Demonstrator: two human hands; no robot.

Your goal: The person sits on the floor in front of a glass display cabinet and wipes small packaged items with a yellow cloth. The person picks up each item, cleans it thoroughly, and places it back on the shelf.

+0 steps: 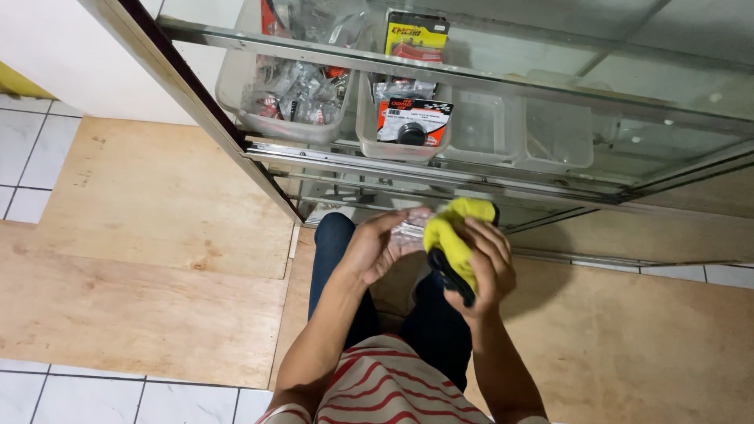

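Observation:
My right hand [488,263] grips a bunched yellow cloth with a dark edge [452,235], held over my lap. My left hand [374,245] holds a small clear plastic packet [410,229], pressed against the cloth. Both hands meet in front of a glass display cabinet [503,86], just below its lowest shelf. My dark trousers and red-and-white striped shirt show beneath my arms.
Inside the cabinet, clear plastic bins [290,90] hold several small bagged parts, and another bin [404,118] holds carded packages. Two more bins [558,133] look nearly bare. Plywood sheets [157,259] cover the white tiled floor [31,157].

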